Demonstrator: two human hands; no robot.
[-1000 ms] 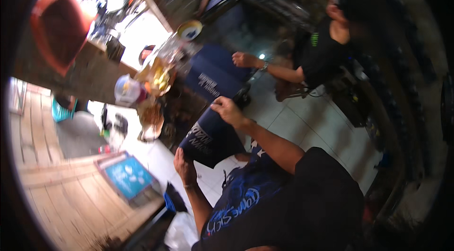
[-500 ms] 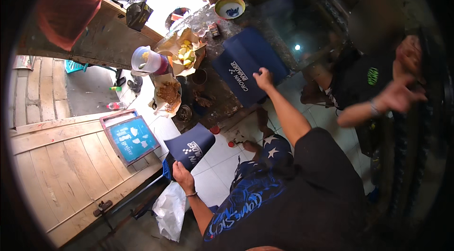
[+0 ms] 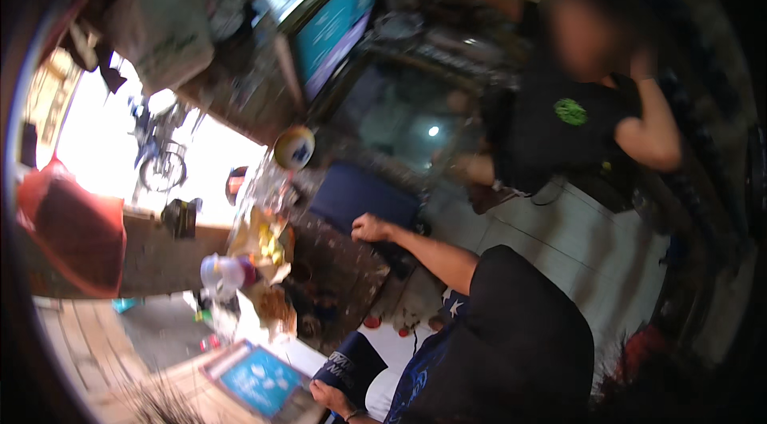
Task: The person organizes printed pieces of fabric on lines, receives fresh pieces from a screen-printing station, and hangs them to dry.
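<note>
Dark blue printed fabric [image 3: 363, 360] with white lettering hangs at the lower middle, one edge pinched in my left hand [image 3: 331, 398]. A second dark blue piece [image 3: 351, 184] lies flat on the dark, worn table [image 3: 343, 264]. Over its near edge sits my right hand [image 3: 371, 228], fingers curled in. Motion blur hides whether those fingers grip anything. The print on the lying piece cannot be made out now.
Left on the table are a yellow-rimmed bowl [image 3: 295, 147], yellow fruit pieces [image 3: 272, 246] on brown paper and a plastic tub [image 3: 222, 272]. A blue framed screen [image 3: 260, 380] leans low left. Beyond the table, a person in a black shirt [image 3: 551, 120] raises one arm.
The view has swung up and right, so the table appears lower left. The left hand still holds its fabric; the right hand's fingers look more curled. The other person's arms have moved.
</note>
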